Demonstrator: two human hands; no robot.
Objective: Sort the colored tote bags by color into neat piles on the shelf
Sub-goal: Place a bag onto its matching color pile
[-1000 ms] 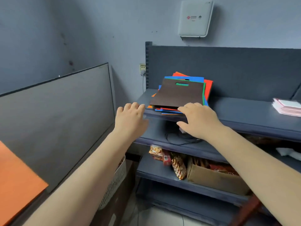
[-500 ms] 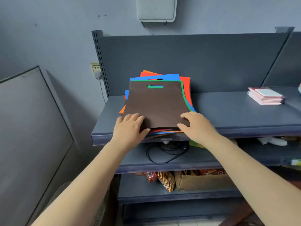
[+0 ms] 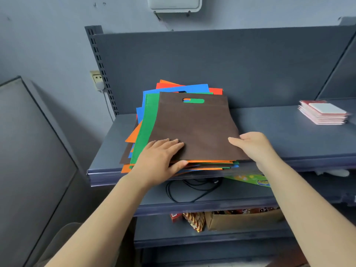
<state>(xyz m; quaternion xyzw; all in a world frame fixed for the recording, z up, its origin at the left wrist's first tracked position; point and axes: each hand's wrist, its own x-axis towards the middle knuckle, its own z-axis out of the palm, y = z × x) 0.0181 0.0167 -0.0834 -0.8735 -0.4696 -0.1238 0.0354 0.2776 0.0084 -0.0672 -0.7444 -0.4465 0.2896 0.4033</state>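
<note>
- Brown tote bag (image 3: 194,130): top of a mixed stack on the left part of the top shelf (image 3: 289,143); near edges overhang the shelf lip.
- Green bag (image 3: 145,130): exposed just left of the brown one.
- Bare shelf room: right of the stack, up to a pink stack (image 3: 323,114) far right.
- Left hand (image 3: 159,158): flat, fingers straight, pressing the near left corner.
- Right hand (image 3: 252,145): thumb on top, pinching the brown bag's near right edge.

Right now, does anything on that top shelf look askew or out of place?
Yes. The bag stack is mixed in color and fanned out crookedly: the brown bag sits skewed over the green bag, and orange corners poke out left. Some edges overhang the shelf front.
</note>
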